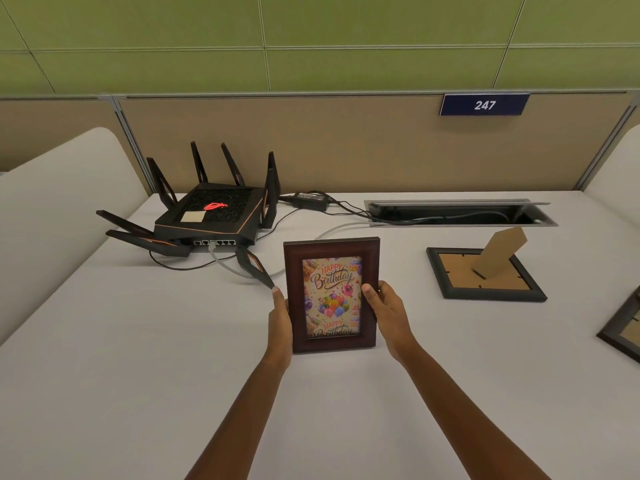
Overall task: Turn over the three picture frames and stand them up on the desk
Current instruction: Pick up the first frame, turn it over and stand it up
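Centrally, at the desk's point(138, 375) middle, a dark brown picture frame point(331, 295) held upright, picture side toward the camera, showing a "Happy Birthday" print with balloons. Gripped by both hands: left hand point(281, 318) pressed flat along the frame's 9 o'clock edge, right hand point(386, 311) clasped on the 3 o'clock edge with thumb point(370, 295) over the front. Bottom edge at or just above the desk; hard to tell whether touching. At 2 o'clock from it, well apart, a black frame point(485, 275) lying face down, cardboard stand flap point(500, 252) tilted up. At 3 o'clock, cut by the view's edge, a third frame point(623, 332) also face down. At 10 o'clock, a black router point(211, 213) with antennas and cables. At 1 o'clock, an open cable tray point(460, 213); beyond, a "247" sign point(484, 105).
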Demonstrator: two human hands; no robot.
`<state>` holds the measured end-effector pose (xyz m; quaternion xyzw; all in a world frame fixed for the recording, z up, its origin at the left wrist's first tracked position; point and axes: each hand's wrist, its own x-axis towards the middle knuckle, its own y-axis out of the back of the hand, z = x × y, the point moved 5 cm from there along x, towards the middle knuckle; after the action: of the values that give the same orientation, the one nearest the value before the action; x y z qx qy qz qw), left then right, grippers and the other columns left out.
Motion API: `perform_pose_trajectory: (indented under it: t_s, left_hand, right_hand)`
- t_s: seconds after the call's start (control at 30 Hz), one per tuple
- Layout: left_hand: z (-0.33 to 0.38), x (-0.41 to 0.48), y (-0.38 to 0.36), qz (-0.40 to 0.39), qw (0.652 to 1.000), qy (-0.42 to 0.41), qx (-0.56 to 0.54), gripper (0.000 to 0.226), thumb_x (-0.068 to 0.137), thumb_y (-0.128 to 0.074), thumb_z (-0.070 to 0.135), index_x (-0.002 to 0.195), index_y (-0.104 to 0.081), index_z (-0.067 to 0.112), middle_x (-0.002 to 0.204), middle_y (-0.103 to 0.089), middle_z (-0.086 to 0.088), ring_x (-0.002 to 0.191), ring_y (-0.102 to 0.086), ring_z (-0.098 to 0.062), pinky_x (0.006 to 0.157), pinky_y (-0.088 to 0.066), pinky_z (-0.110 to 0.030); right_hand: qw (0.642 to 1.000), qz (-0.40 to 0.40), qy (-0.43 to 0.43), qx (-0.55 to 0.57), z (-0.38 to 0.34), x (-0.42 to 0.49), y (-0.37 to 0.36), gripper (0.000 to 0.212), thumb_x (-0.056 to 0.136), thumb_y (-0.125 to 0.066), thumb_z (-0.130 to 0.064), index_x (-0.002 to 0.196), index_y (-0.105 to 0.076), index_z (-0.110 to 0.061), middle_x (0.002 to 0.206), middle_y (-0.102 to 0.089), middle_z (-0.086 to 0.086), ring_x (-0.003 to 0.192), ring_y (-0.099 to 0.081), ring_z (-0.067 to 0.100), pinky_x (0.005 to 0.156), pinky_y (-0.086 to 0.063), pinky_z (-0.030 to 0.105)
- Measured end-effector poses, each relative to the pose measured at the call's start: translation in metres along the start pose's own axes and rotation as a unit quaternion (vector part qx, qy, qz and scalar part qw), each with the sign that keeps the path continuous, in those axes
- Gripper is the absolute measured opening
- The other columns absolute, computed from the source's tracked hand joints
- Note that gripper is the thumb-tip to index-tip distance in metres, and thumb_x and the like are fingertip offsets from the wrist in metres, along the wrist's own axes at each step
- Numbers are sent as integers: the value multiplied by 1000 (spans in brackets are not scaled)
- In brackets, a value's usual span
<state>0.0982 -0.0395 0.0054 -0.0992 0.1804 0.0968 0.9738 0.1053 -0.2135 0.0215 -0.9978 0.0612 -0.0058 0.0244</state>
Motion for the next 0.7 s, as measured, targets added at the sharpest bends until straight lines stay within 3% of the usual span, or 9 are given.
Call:
perform_pose_trajectory:
  t_s: [0.1, 0.17, 0.23, 0.3, 0.43, 0.57, 0.63, 0.7]
  left_hand:
    - [7, -7, 8, 116, 988, -90, 45, 49, 99, -18, 35, 125, -50, 9, 133, -53, -16, 120, -50, -29, 100, -41, -40]
    - [19, -21, 13, 218, 951, -198, 95, 39, 99, -27, 26, 126, -47, 7, 133, -48, -19, 124, -45, -30, 99, -39, -36]
    - [32, -39, 7, 253, 902, -322, 138, 37, 95, -33, 19, 125, -45, 0, 130, -47, -22, 123, -45, -31, 98, -41, -39]
    - [38, -53, -7, 238, 862, -407, 189, 38, 92, -35, 16, 125, -43, -2, 133, -44, -26, 126, -41, -31, 100, -42, -45]
    - [38, -74, -44, 149, 796, -518, 275, 40, 93, -32, 27, 125, -37, 3, 139, -32, -25, 129, -31, -26, 100, -44, -49]
    - [25, -92, -88, 91, 706, -598, 369, 40, 97, -21, 32, 122, -39, 7, 133, -31, -12, 123, -34, -27, 105, -32, -36]
    - [17, -96, -108, 53, 692, -605, 391, 40, 97, -20, 32, 122, -39, 9, 133, -31, -10, 125, -34, -24, 107, -33, -35]
    - [9, -96, -128, 14, 700, -588, 406, 41, 96, -20, 34, 124, -38, 10, 136, -31, -9, 128, -33, -22, 105, -35, -41]
  right_hand:
    - [999, 7, 5, -44, 2, 0, 7, 11, 91, -44, -25, 101, -47, -19, 98, -58, -4, 86, -59, 10, 65, -53, 14]
    - [998, 18, 6, -60, 5, -2, 17, 16, 92, -44, -24, 106, -47, -17, 105, -57, 1, 95, -57, 15, 77, -50, 20]
    - [997, 36, 10, -67, 7, -4, 30, 17, 92, -43, -23, 106, -48, -14, 104, -58, 4, 93, -58, 18, 75, -47, 18]
    - [996, 55, 12, -65, 8, -7, 46, 19, 92, -43, -23, 106, -50, -12, 101, -60, 6, 89, -59, 19, 75, -47, 20]
    - [993, 81, 0, -87, 12, -12, 83, 26, 93, -40, -21, 110, -52, -4, 102, -59, 9, 94, -58, 24, 89, -45, 36]
    - [989, 100, -3, -108, 15, -14, 119, 27, 94, -39, -19, 110, -53, -2, 101, -60, 9, 95, -58, 25, 90, -45, 37]
    - [986, 111, 1, -127, 14, -14, 136, 26, 94, -40, -20, 109, -54, -4, 99, -61, 8, 94, -58, 25, 90, -45, 38]
    - [982, 119, 0, -147, 13, -14, 153, 26, 94, -40, -20, 109, -54, -4, 100, -61, 9, 94, -58, 24, 90, -45, 37]
